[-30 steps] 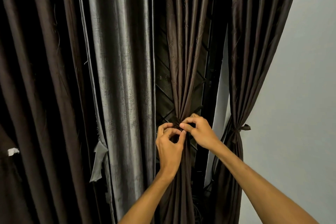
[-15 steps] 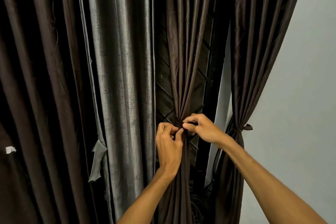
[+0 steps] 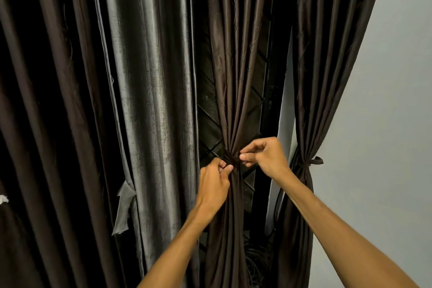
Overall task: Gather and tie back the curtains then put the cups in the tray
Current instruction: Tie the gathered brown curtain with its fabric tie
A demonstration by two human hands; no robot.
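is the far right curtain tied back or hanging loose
Tied back: a knotted tie cinches the far right curtain into a narrow waist beside the wall.

Two hands in play, left hand (image 3: 214,182) and right hand (image 3: 267,156), three brown curtains (image 3: 233,65) (the far-right curtain (image 3: 327,54) tied off), one grey curtain (image 3: 152,77), one window grille (image 3: 208,124).

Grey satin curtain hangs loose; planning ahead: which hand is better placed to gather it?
Likely left: left hand is beside the grey satin curtain; right hand sits beyond the dark brown gathered curtain.
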